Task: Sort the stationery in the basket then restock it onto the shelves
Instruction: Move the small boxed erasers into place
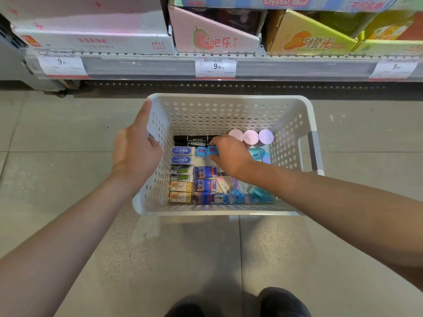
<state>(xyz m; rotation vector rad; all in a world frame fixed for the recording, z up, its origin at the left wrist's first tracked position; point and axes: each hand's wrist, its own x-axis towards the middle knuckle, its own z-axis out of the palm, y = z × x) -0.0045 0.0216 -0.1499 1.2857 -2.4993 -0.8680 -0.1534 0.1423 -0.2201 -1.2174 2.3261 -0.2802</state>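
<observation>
1. Left hand [135,154] curled in a grip over the left rim of white basket [229,99] on the floor.
2. Right hand [231,154] inside, pinching blue sharpener [212,150] beside black markers [192,140].

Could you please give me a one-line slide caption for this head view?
Left hand grips the white basket rim while right hand pinches a small blue item inside.

Matt white plastic basket [229,99] with perforated walls, glossy paper-wrapped erasers [182,154] inside it, smooth plastic pastel lids [265,136] beside them, printed cardboard boxes [215,40] above the basket, speckled matt floor [183,248] beneath it
</observation>
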